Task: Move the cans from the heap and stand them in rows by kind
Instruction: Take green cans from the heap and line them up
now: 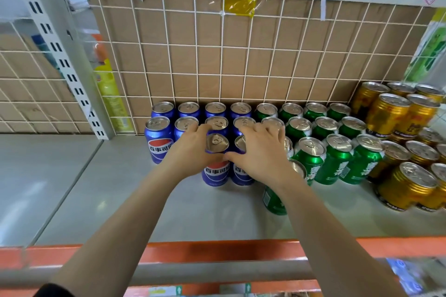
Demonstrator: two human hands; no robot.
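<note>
A shop, this one; metal shelf (169, 205) with wire-grid back (217, 55); drink cans (311, 125) ranked by colour; orange price rail (217, 249) along the front.

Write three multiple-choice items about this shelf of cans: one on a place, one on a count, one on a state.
1. Where do the green cans stand?
A. Between the blue cans and the gold cans
B. Left of the blue cans
C. Right of the gold cans

2. How many blue cans stand in the rearmost row?
A. Two
B. Four
C. Six

3. What are the left hand and the right hand doing?
A. Hanging idle
B. Lifting gold cans
C. Each gripping a front blue can

1 A: blue stands on their left, gold on their right.
2 B: four blue tops show at the back.
3 C: each hand curls round one.
</note>
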